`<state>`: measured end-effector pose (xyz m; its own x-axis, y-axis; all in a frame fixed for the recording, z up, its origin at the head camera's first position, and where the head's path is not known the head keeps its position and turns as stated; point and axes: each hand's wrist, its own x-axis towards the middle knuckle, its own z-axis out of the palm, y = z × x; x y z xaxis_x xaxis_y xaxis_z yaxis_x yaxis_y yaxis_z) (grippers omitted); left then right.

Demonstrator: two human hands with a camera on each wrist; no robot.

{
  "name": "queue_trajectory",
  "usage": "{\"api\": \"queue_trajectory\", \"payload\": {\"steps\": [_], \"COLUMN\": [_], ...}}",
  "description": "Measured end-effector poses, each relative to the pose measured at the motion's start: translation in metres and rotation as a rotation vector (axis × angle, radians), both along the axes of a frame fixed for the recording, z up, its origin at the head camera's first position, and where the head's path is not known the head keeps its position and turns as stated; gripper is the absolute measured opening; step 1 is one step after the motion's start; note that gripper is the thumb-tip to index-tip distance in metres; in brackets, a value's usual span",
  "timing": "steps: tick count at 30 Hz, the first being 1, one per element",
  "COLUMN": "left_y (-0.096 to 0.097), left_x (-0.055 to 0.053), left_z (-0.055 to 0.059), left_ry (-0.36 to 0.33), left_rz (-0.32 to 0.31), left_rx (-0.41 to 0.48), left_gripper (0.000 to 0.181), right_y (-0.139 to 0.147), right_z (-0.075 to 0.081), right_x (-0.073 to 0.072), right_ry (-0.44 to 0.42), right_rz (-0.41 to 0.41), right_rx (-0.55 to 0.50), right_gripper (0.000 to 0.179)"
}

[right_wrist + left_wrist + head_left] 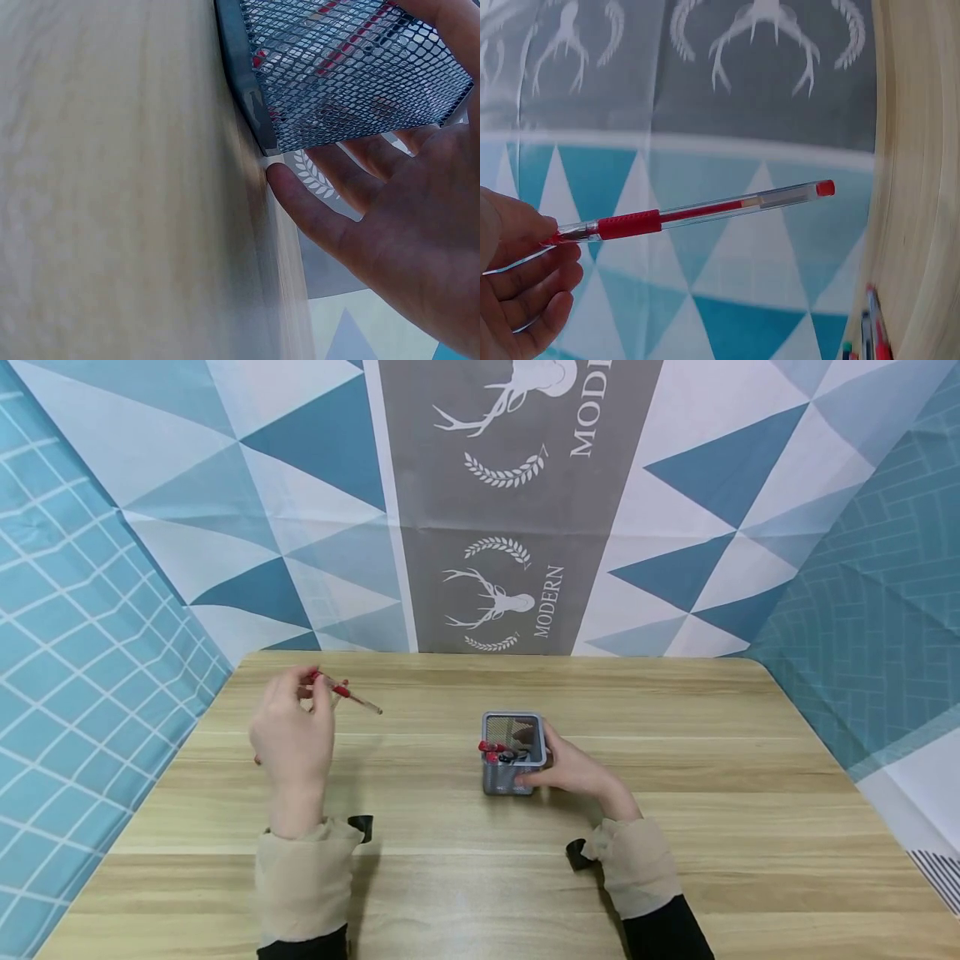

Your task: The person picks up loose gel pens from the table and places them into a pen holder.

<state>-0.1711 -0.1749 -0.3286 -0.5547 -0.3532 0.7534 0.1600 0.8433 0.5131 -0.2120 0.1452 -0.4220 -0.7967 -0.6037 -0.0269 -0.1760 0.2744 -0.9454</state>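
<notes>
My left hand (294, 722) is raised over the left side of the table and pinches a red gel pen (705, 215) near its tip end. The pen has a clear barrel, a red rubber grip and a red end plug, which points away from the fingers. My right hand (581, 768) grips a dark mesh pen holder (510, 780) from its right side, thumb along the front and fingers behind. Red and black pens (495, 752) lean inside the holder. Through the mesh in the right wrist view, red pen parts (352, 41) show.
Several more pens (874, 330) lie on the table beyond the left hand, mostly hidden by it in the head view. The wooden table (450, 877) meets a patterned cloth backdrop (487, 510) at its far edge, and blue cloth (82, 610) hangs at the left.
</notes>
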Motion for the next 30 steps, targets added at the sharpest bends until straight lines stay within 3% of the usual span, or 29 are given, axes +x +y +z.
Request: {"api": "queue_trajectory", "payload": {"steps": [5,13,19,26,30], "left_y": [0.024,0.048,0.053,0.052,0.055], "left_x": [-0.001,0.003,0.006,0.008,0.012], "left_z": [0.002,0.004,0.008,0.009,0.013], "left_ry": [0.028,0.047,0.057,0.063,0.084], "left_rz": [-0.123,-0.291,-0.359,-0.441,-0.504], "left_rx": [-0.062,-0.078,-0.138,-0.191,-0.225], "left_gripper": [0.018,0.017,0.023,0.017,0.016], "right_y": [0.002,0.001,0.0,-0.004,-0.004], "right_z": [-0.001,-0.001,0.002,0.023,0.025], "right_x": [0.0,-0.001,0.0,0.01,0.012], "right_ry": [0.01,0.009,-0.021,-0.028,-0.031], "right_rz": [-0.002,-0.009,-0.008,0.006,0.007], "right_rx": [0.004,0.013,0.004,0.0,-0.004], "right_gripper": [0.088,0.085,0.088,0.085,0.085]}}
